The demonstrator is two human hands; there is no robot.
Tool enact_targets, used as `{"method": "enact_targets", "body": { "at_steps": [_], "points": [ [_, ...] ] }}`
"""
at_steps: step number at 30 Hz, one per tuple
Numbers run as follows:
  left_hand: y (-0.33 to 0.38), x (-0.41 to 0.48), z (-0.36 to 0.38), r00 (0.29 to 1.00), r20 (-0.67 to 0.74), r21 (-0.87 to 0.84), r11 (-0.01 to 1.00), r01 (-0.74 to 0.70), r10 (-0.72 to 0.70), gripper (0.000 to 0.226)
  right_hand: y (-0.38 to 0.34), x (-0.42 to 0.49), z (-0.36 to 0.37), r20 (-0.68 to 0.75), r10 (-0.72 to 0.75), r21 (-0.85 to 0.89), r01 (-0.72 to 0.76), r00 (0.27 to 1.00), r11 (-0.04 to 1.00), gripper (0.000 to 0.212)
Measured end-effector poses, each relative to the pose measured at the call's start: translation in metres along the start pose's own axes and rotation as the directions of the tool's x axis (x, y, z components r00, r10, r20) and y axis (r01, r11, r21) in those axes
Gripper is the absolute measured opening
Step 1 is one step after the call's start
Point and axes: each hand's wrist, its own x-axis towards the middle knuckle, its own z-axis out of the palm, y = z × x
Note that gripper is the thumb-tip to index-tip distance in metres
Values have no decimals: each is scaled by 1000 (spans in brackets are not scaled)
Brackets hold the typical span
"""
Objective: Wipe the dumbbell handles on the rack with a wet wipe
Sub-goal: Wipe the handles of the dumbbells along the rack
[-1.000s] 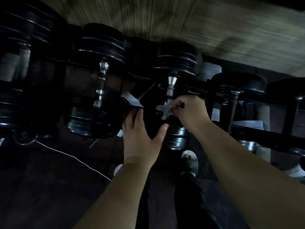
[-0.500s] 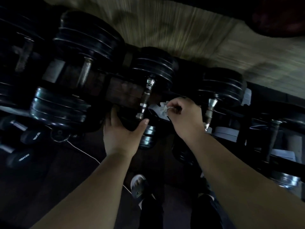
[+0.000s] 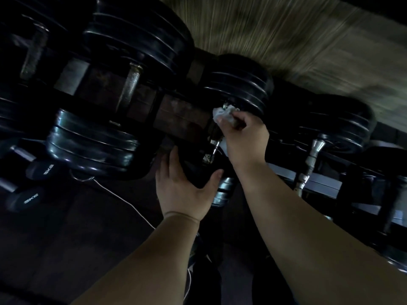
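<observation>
Black plate dumbbells lie in a row on a dark rack (image 3: 182, 119). My right hand (image 3: 243, 137) is closed around the chrome handle (image 3: 213, 148) of the middle dumbbell (image 3: 239, 84), with a crumpled white wet wipe (image 3: 222, 113) pressed against the handle's upper end. My left hand (image 3: 182, 186) rests, fingers spread, on the near black head of that same dumbbell and holds nothing. Left of it lies a bigger dumbbell with a dull handle (image 3: 131, 86). To the right another one shows a shiny handle (image 3: 310, 159).
Small dumbbells marked 5KG (image 3: 33, 199) lie on the dark floor at the lower left. A thin white cable (image 3: 123, 201) runs across the floor. A wood-grain wall (image 3: 286, 40) rises behind the rack. My legs and shoes are below.
My view has swung left and closer. My right hand has moved the wipe from beside the middle handle onto its upper end and closed around it. My left hand stays on the near head.
</observation>
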Motion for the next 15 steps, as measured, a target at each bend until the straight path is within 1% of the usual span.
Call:
{"method": "enact_targets", "body": {
  "at_steps": [1,3,4,6,9,13,15],
  "points": [
    [-1,1,0,1000,-9,-1,1000,-11,11,114,-1,2,5,-30,19,2,-19,999,1000,36],
    [-4,2,2,999,-26,8,999,-39,39,112,-3,5,12,-78,35,22,-34,996,999,24],
    [-5,2,3,998,-31,13,999,-50,50,111,-3,5,14,-88,23,21,-21,996,1000,19],
    [-6,2,4,997,-37,21,998,-63,63,110,1,3,12,-67,-45,-37,43,997,998,13],
    [-7,2,4,997,-36,28,998,-62,63,110,11,-4,0,65,-154,-146,162,986,976,8],
    [-9,3,5,997,-41,33,997,-68,69,109,22,-11,-16,316,-194,-217,270,929,938,5],
    [-10,3,6,995,-51,47,996,-79,82,108,24,-9,-18,338,-250,-221,335,907,916,6]
  ]
}}
